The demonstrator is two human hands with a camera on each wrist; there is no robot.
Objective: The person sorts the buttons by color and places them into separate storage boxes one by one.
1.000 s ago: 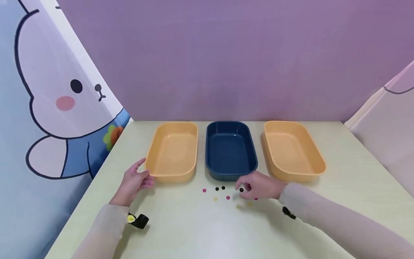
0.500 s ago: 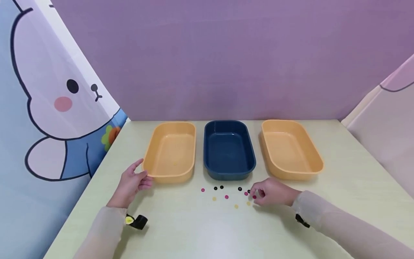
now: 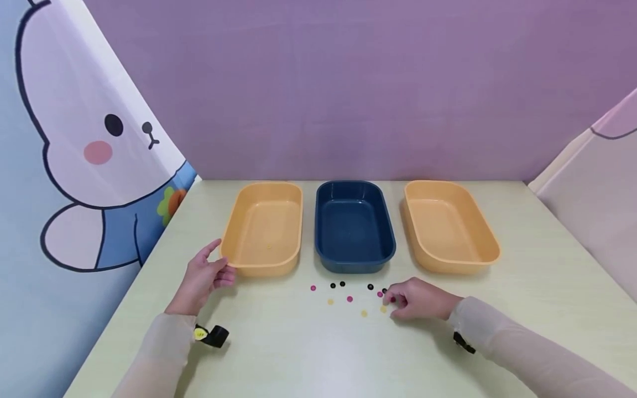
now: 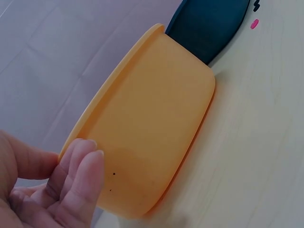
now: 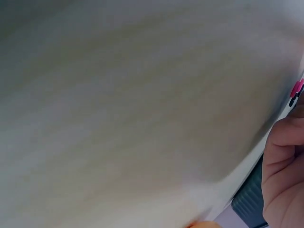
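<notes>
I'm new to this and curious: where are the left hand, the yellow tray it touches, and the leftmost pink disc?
Left hand [image 3: 203,276]: head view, middle of the hand.
Yellow tray [image 3: 264,224]: head view, bare inside floor.
Leftmost pink disc [image 3: 313,288]: head view, its centre.

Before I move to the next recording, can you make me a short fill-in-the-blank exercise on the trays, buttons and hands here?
1. In the row of three, the middle tray is dark ____.
2. The left hand grips the orange tray at the row's ____ end.
3. Besides pink buttons and black buttons, the table bears ____ buttons.
4. The right hand is at the scattered buttons' ____ end.

Missing words: blue; left; yellow; right.
</notes>
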